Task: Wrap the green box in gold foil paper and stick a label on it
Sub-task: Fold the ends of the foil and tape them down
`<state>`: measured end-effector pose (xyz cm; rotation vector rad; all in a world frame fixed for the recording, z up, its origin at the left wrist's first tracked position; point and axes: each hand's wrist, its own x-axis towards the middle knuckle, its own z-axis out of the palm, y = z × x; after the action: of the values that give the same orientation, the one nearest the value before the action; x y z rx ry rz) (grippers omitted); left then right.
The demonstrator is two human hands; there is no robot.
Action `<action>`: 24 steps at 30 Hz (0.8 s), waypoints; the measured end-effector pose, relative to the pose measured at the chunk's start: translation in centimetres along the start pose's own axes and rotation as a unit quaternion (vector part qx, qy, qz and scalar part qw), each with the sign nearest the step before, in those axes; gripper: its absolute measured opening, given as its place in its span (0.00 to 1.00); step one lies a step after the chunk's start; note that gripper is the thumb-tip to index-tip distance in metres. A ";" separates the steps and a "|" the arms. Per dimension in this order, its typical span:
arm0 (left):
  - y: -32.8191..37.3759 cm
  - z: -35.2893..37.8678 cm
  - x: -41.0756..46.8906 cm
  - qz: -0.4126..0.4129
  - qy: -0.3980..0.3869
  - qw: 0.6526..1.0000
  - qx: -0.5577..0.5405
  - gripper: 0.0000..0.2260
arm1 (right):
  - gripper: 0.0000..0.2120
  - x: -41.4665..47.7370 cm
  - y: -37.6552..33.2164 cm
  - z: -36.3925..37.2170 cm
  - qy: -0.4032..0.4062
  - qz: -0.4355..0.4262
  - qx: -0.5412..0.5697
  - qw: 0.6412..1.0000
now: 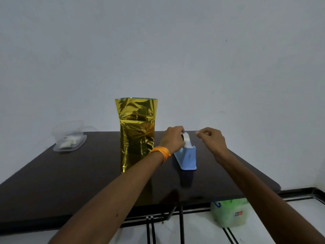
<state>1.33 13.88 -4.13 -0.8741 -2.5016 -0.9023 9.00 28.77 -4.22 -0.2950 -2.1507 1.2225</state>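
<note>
While both hands are busy at the blue dispenser, the thing I'd worry about most is the gold foil tube standing just left of the left hand. It's tall, upright, open at the top, and nobody's holding it. The green box itself is hidden inside, so I can't say how far up it reaches. If that left forearm swings back carelessly it could knock the whole thing over, or the loose seam could spring open before any tape gets there.

Second risk is the tape. A clear strip pulled out between two hands loves to curl back and stick to itself or to a finger, and then you're starting over. The dispenser also looks light, so a hard tug could lift or skid it on the table if the left hand lets up.

Grip-wise: the left hand has its fingers curled down over the tape roll on top of the dispenser, holding it. The right hand, a little to the right of the roll, has thumb and forefinger pinched tight on what I take to be the tape end. The strip is barely visible, so that's a guess.

No label is on the foil yet.
</note>
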 end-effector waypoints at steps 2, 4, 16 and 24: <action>1.3 -2.9 0.3 0.029 0.060 0.998 -0.016 0.11 | 0.04 0.7 -1.4 0.8 0.011 -0.011 0.035 0.999; 3.0 -6.1 0.5 0.067 0.105 0.992 -0.024 0.09 | 0.05 1.3 -2.4 1.8 0.014 -0.016 0.075 0.997; -3.0 -20.7 -0.1 0.041 0.067 0.997 0.026 0.21 | 0.16 0.6 -10.5 8.7 -0.172 -0.128 0.199 0.956; -7.3 -21.8 -1.4 0.035 -0.016 0.998 0.052 0.11 | 0.17 0.4 -12.3 11.3 -0.193 -0.155 0.149 0.957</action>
<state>-0.10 -5.64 8.05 -0.9431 -2.5032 -0.7327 3.00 14.55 2.05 0.4301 -2.1726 1.4788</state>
